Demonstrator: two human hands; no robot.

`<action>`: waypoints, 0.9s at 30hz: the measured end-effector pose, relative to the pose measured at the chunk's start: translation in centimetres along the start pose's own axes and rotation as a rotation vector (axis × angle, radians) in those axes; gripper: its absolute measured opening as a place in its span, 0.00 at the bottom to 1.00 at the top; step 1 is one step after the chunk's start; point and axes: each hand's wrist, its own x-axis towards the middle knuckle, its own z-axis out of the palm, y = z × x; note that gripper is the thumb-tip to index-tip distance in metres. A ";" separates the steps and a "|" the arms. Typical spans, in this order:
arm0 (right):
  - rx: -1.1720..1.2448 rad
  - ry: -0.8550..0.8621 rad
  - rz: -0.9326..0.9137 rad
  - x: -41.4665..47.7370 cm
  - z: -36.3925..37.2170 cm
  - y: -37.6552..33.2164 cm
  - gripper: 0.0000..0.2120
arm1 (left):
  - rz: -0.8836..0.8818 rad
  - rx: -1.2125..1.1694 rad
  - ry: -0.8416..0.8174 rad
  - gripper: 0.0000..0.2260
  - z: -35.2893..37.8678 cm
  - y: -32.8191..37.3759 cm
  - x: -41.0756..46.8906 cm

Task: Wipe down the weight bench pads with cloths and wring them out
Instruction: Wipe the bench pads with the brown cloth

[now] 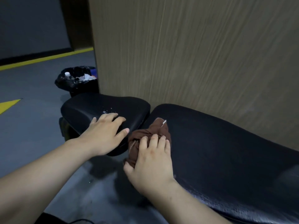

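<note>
The crumpled brown cloth (159,131) lay bunched on the end of the long black vinyl back pad (226,143), just beside the gap to the shorter black vinyl seat pad (97,107). The right hand (152,160) grasped it, fingers curled over its top. The left hand (105,133) rested flat and released on the seat pad, fingers spread, near white droplets (107,110). Behind stood a black bag-lined rubbish bin (77,81)

Cloth (151,132): brown, pale stitched edge.
Seat pad (87,109): black, white flecks (107,111) near its middle.
Back pad (226,151): black, fine pebbled grain.
Wall panel (194,54): tan, streaked wood grain.
Floor (32,135): grey, yellow stripe and wedge.
Bin (80,88): black, black liner; white and blue scraps inside.
</note>
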 end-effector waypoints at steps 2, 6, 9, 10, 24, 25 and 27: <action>0.020 -0.022 -0.019 1.9 -0.1 -0.3 0.41 | -0.017 -0.024 0.012 0.26 -0.4 -0.3 0.2; 0.089 -0.096 0.003 6.4 -0.5 0.4 0.41 | -0.025 -0.061 0.032 0.25 -1.0 -0.6 0.9; 0.119 -0.148 0.006 10.0 -0.7 2.1 0.42 | -0.029 -0.079 0.044 0.25 -1.2 -0.9 1.4; 0.126 -0.154 0.001 11.1 -0.7 2.8 0.42 | -0.030 -0.082 0.048 0.25 -1.2 -1.0 1.6; 0.197 -0.150 0.157 23.5 0.0 8.8 0.31 | -0.025 -0.095 0.057 0.27 -0.8 -1.5 3.5; 0.200 -0.147 0.174 24.1 0.1 9.0 0.31 | -0.026 -0.092 0.053 0.27 -0.7 -1.6 3.6; 0.202 -0.160 0.193 25.0 0.4 9.2 0.31 | -0.031 -0.089 0.048 0.27 -0.7 -1.7 3.7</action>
